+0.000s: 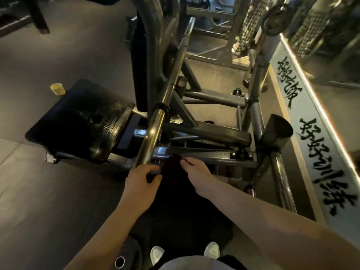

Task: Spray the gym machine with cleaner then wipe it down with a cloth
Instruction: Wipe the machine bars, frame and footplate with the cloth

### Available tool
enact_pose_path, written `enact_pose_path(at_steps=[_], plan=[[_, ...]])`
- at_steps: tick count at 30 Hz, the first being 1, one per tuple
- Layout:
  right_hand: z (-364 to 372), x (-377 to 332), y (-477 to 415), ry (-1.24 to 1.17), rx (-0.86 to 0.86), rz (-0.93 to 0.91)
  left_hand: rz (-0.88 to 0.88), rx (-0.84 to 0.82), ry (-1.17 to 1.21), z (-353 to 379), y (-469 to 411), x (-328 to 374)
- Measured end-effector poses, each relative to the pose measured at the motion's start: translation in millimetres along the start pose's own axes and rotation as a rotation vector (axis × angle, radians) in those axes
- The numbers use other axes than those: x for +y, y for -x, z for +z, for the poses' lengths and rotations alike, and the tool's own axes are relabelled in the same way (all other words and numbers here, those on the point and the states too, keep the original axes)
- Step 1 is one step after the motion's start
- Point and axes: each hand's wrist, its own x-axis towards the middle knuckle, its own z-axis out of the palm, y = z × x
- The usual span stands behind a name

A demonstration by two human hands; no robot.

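Nearest, 2 white shoes [157,254] stand on the dark floor. Above them, the 2 hands hold a dark cloth [172,168] stretched between them. The left hand [143,179] has its fingers curled round the cloth's left edge, and the right hand [197,172] pinches the right edge with the fingertips. The cloth hangs just at the low end of the chrome bar [155,127] of the gym machine [214,133].

No spray bottle is in either hand, so I judge that the spraying is finished and the wiping is starting or going on. I cannot tell if the metal is wet. The bar, the black seat pad [78,121] and the far frame probably remain to be wiped.
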Motion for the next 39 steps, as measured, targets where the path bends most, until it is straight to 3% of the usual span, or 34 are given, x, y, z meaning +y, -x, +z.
enact_pose_path(at_steps=[6,13,20,28,39], plan=[[-62.0,6.6,20.6,-0.301,-0.018,0.116,-0.055,-0.191,0.126,47.5,-4.7,43.5],[-131.4,-0.4,41.4,-0.405,-0.078,0.104,-0.030,-0.358,0.329,90.3,-9.7,92.2],[-203.1,8.7,54.9,-0.561,-0.117,0.113,-0.035,-0.431,0.311,136.3,-14.2,130.5],[-274.2,49.9,52.6,-0.334,-0.139,0.093,-0.028,-0.423,0.169,190.9,0.0,178.0],[-384.9,105.9,51.6,-0.023,0.256,0.143,-0.046,-0.529,0.127,296.1,22.2,232.9]])
